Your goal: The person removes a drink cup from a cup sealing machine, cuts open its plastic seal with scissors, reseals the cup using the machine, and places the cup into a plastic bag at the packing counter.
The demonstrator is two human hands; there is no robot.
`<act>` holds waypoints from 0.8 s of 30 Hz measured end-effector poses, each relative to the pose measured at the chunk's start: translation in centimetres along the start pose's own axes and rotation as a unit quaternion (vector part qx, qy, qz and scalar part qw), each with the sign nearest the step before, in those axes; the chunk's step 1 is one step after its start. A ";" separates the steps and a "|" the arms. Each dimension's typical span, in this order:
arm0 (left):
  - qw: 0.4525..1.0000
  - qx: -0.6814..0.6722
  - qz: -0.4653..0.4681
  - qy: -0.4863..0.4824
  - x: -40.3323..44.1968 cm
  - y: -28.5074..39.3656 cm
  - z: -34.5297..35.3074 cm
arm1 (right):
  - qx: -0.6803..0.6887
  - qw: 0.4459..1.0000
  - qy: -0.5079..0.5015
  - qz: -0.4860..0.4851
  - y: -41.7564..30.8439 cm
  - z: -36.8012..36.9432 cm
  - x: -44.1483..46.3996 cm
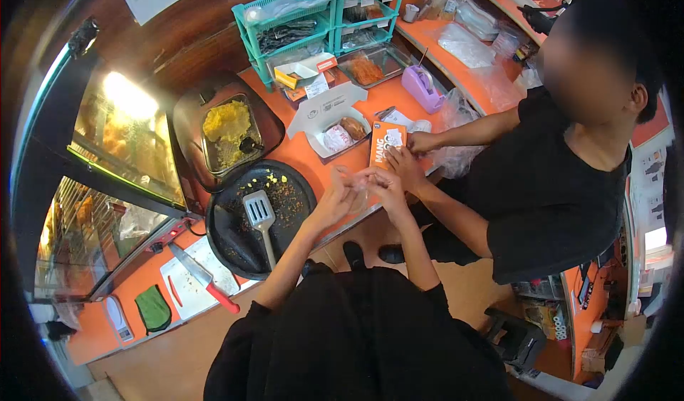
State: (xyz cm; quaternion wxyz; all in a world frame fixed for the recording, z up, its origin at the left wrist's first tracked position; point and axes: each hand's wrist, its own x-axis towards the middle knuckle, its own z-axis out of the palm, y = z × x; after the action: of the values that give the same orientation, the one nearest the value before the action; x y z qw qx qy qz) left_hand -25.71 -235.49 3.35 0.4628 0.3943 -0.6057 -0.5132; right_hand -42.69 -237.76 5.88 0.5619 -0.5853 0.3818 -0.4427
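Observation:
Both of my hands meet over the front edge of the orange counter. My left hand [338, 199] has its fingers closed on a thin clear plastic piece [362, 191], and my right hand [387, 189] pinches the same plastic from the other side. Just beyond them, an open white box [313, 118] holds a wrapped item [337, 137] and a brown piece of food [353, 127]. An orange box [380, 139] stands right of it, touched by a co-worker's hands.
A co-worker [556, 166] in black stands at the right. On the left are a black pan [226, 233] with a slotted spatula [259, 211], a tray of yellow food [228, 127], and a red-handled knife [194, 267] on a white board [182, 298]. Teal racks [285, 27] stand behind.

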 end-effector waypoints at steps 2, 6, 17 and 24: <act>0.987 0.139 0.080 0.017 -0.5 0.5 0.5 | -0.003 0.999 0.035 -0.014 0.2 0.4 0.2; 0.927 0.336 0.162 0.044 -1.3 0.4 1.1 | -0.016 0.990 0.114 -0.081 1.4 1.6 0.6; 0.959 0.207 0.159 0.107 -1.3 -0.6 1.5 | -0.210 0.974 -0.034 0.083 2.4 -0.9 -0.1; 0.984 0.116 0.120 0.067 -1.2 0.3 1.6 | -0.077 0.989 -0.048 0.116 3.1 -1.0 -1.1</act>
State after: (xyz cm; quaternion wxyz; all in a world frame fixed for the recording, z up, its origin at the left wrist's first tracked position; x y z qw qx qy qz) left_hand -26.94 -233.84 3.37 0.5116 0.4035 -0.6716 -0.3526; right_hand -43.85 -237.25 2.71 0.5803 -0.5991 0.4524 -0.3156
